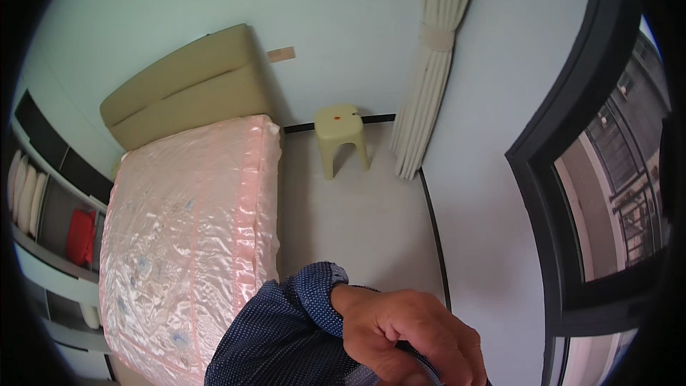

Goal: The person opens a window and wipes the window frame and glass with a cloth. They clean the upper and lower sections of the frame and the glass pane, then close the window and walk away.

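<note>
My left hand (pixel 415 332) reaches in from the bottom, with its back up and its fingers curled over dark blue fabric, of which only a small part shows below the fingers. A dark blue, white-flecked sleeve (pixel 268 327) covers that arm, its cuff bunched at the wrist. My right hand is out of view. Beyond the arm, a bed with a shiny pale pink bedspread (pixel 177 214) fills the left side, its olive-beige padded headboard (pixel 187 86) against the wall. A pale yellow plastic stool (pixel 340 123) stands upright on the floor, to the right of the bed.
A beige curtain (pixel 437 75), tied back, hangs by the corner. At the right is a dark-framed window (pixel 546 225) with a railing outside. Shelves (pixel 69 273) at the left hold pale folded items (pixel 27 193) and a red item (pixel 81 236). Grey floor (pixel 370 214) shows beside the bed.
</note>
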The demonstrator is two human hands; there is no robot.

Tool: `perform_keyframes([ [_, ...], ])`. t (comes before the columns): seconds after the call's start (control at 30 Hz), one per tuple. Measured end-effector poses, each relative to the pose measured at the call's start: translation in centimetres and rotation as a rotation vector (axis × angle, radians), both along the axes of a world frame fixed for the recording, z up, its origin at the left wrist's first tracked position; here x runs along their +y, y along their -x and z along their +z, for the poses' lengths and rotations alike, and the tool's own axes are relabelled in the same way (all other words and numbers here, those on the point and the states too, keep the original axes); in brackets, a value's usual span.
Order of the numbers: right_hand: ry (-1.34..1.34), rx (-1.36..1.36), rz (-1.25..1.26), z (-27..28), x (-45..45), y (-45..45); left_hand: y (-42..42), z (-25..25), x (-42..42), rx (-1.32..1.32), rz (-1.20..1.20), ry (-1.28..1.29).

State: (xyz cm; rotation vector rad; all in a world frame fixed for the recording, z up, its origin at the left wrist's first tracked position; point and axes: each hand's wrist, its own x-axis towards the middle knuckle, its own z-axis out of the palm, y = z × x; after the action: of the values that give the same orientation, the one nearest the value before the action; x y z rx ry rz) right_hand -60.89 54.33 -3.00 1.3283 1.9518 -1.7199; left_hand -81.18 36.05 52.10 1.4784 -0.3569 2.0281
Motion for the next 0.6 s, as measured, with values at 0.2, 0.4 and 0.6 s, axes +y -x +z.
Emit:
perform_keyframes([
  [0.2, -0.233, -0.033, 0.022, 3.2, -1.5, 0.6, 1.9, 0.5, -1.2, 0.17, -0.155, 0.238],
  [0.4, -0.249, 0.014, 0.113, 1.8, 1.0, -0.4, 2.1, -0.9, 1.3, 0.244, -0.101, 0.146],
  [0.6, -0.384, -0.101, 0.311, -3.5, 2.6, -4.8, 1.2, 1.5, 1.7, 0.192, -0.254, 0.2],
])
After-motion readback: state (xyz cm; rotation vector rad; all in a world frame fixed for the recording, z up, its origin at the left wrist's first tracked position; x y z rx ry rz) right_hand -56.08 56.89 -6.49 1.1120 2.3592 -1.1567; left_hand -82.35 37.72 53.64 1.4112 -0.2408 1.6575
